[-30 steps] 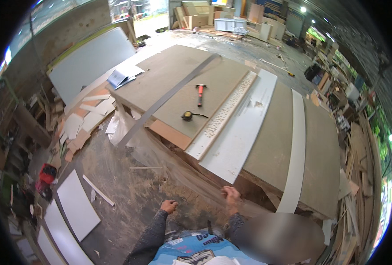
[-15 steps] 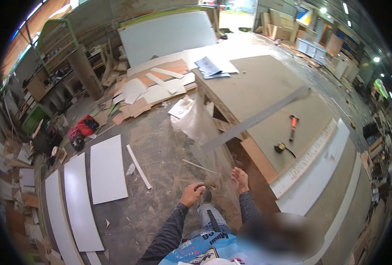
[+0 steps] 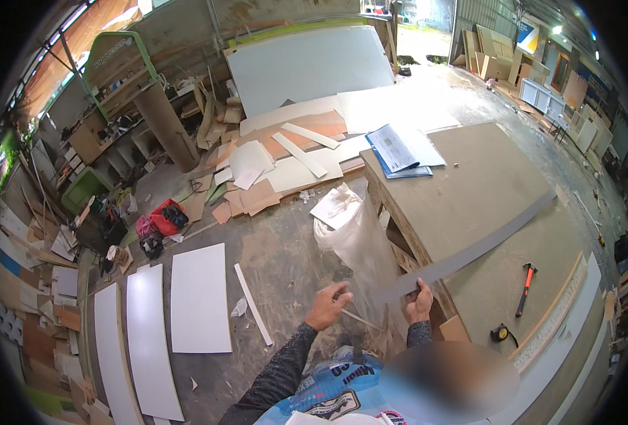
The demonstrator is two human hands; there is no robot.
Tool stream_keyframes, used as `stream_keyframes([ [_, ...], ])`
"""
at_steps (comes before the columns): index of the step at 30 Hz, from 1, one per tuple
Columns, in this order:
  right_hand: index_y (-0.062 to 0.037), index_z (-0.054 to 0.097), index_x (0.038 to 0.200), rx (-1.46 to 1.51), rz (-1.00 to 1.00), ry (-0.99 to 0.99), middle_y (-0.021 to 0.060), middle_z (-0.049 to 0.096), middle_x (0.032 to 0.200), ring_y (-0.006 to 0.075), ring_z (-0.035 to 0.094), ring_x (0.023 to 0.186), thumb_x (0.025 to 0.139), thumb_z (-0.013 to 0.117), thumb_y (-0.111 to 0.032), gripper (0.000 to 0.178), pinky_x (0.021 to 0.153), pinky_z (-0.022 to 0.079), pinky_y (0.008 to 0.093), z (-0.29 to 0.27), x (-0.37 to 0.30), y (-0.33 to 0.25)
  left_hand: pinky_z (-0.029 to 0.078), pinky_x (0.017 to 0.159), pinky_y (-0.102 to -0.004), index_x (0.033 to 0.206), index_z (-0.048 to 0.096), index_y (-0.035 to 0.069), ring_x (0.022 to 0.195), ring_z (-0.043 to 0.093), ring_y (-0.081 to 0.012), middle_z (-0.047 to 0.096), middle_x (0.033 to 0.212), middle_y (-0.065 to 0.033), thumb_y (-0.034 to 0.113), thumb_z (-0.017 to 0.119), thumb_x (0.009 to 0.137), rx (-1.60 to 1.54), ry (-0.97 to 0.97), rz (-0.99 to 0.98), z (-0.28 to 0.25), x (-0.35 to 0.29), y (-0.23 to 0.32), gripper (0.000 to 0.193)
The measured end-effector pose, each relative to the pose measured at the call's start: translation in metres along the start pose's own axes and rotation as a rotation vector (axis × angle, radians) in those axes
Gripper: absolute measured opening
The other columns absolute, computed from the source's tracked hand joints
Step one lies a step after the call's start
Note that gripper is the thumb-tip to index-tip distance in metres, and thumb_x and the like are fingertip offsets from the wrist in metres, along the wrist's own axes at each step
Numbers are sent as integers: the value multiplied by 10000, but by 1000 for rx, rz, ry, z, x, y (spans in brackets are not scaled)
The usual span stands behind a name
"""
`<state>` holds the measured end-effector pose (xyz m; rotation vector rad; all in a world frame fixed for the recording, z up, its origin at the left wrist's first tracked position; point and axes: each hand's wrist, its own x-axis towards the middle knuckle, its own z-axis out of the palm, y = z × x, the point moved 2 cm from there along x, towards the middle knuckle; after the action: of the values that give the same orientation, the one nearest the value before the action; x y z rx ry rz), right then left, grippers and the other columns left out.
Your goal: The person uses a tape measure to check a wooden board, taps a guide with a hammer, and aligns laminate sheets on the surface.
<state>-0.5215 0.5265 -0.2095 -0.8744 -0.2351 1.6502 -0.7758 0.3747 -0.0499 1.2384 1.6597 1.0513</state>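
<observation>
A long, flat grey strip (image 3: 470,251) lies slantwise across the brown worktable (image 3: 462,170), its near end sticking out past the table's left edge. My right hand (image 3: 419,303) grips the strip's lower edge near that end, thumb up against it. To the left, my left hand (image 3: 328,306) hovers over the floor with its fingers half bent and thumb apart, nothing visible in it. A thin pale stick (image 3: 363,321) shows just beyond its fingers, apparently on the floor. The orange-and-black hammer (image 3: 525,290) and the yellow-black tape measure (image 3: 499,333) rest on the tabletop.
White panels (image 3: 199,297) and a narrow white strip (image 3: 253,304) lie on the floor at left. A translucent plastic sheet (image 3: 360,244) hangs by the table's left side. Blue-edged papers (image 3: 399,152) lie on its far corner. Board offcuts (image 3: 257,198) cover the floor beyond.
My right hand has come up to the grey strip and taken hold of it. My left hand remains free, its fingers spread a little more. The whole view has shifted right and down.
</observation>
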Motion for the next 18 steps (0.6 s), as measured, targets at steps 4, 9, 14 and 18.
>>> stream_keyframes([
  [4, -73, 608, 910, -66, -166, -15, 35, 634, 871, 159, 621, 809, 891, 600, -130, 60, 744, 520, 319, 88, 13, -29, 495, 876, -371, 1426, 375, 40, 1088, 584, -267, 514, 1283, -192, 267, 755, 795, -6, 29, 28, -37, 58, 25, 770],
  [9, -47, 599, 893, -261, -260, -117, 43, 628, 876, 127, 611, 796, 884, 634, -133, 93, 727, 514, 290, 203, 10, -29, 491, 902, -387, 1498, 240, 80, 1207, 517, -292, 374, 1421, -188, 328, 832, 705, 93, 52, 379, -69, 125, 71, 1020],
  [14, -34, 581, 888, -303, -456, -84, 24, 604, 864, 99, 561, 782, 879, 638, -118, 101, 763, 458, 256, 299, 21, -15, 498, 923, -377, 1360, 498, 71, 1163, 565, -299, 510, 1319, -171, 196, 829, 691, 74, 185, 639, -106, 205, 86, 757],
  [18, -31, 582, 885, -249, -573, -40, 32, 612, 871, 101, 574, 774, 884, 629, -121, 101, 752, 471, 262, 354, 74, 13, 521, 894, -367, 1180, 641, 83, 1066, 629, -284, 630, 1165, -113, 11, 775, 673, -33, 125, 757, -161, 291, 72, 529],
])
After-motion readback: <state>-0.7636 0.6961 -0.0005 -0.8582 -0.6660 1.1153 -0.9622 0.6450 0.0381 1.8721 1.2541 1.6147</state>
